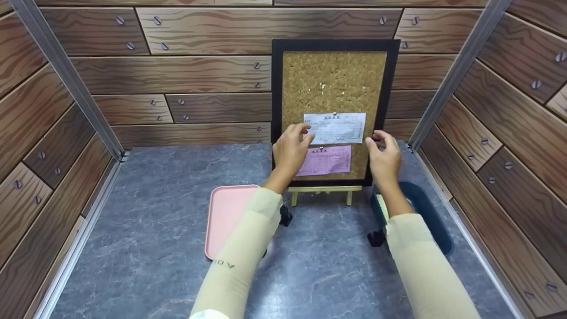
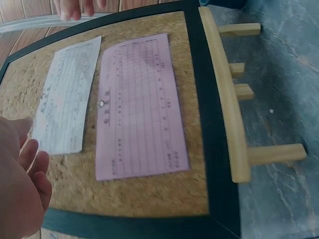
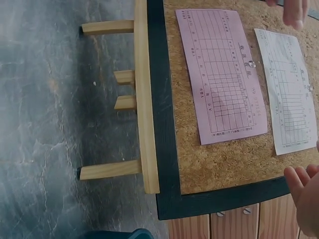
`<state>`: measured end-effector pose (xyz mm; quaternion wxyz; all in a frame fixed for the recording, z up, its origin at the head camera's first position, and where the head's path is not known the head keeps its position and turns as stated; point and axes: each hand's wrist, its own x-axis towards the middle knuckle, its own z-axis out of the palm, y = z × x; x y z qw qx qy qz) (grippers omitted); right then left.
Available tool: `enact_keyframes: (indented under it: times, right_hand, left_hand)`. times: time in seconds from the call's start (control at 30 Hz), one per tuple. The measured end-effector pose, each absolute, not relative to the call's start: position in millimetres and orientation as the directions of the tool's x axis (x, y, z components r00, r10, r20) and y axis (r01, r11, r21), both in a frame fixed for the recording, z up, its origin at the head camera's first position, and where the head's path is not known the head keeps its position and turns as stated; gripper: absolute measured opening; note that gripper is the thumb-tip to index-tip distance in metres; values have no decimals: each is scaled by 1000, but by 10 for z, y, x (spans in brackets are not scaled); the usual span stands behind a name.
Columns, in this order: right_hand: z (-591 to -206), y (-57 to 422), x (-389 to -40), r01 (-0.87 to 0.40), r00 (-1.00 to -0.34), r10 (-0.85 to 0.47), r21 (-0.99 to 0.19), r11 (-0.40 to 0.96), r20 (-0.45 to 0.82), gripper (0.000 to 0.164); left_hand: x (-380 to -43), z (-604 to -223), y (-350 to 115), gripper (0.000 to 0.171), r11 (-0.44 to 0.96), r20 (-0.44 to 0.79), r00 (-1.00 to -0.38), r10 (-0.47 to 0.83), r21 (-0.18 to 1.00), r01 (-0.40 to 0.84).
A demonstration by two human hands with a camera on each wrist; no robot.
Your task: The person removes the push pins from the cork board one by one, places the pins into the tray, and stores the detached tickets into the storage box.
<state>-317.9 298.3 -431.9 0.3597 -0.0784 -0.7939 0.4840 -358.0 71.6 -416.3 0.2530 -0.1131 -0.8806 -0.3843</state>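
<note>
A framed cork board (image 1: 334,84) stands on a small wooden easel (image 1: 325,189). Pinned to its lower half are a white printed slip (image 1: 339,128) and, below that, a pink printed slip (image 1: 330,160), each with a pin at its top. My left hand (image 1: 291,149) hovers by the white slip's left edge, fingers loosely bent around nothing; whether a fingertip touches the paper I cannot tell. Beside the board's right frame, my right hand (image 1: 386,156) also has loosely bent fingers and holds nothing. The right wrist view shows the right hand (image 3: 308,199) near the white slip (image 3: 289,94).
A pink tray (image 1: 230,212) lies on the grey marbled table left of the easel, partly under my left forearm. To the right, a dark blue bin (image 1: 425,212) holds something pale green, partly hidden by my right arm. Wood-patterned walls (image 1: 199,73) enclose the table.
</note>
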Motion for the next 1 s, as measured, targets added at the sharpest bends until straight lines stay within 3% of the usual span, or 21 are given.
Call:
enact_keyframes:
  times: [0.33, 0.7, 1.0]
  right_hand:
    - [-4235, 2943, -3377, -244, -742, 453, -829, 503, 493, 33]
    - [-4236, 2895, -3522, -260, -773, 486, -903, 343, 407, 35]
    - [-4251, 2844, -3597, -314, -783, 466, -908, 278, 413, 36]
  left_hand:
    - [-3669, -3985, 973, 27, 723, 561, -827, 33, 558, 408]
    - [-3786, -3896, 1110, 25, 756, 539, -841, 53, 529, 387]
    - [-3843, -3906, 1126, 29, 777, 508, -855, 109, 493, 392]
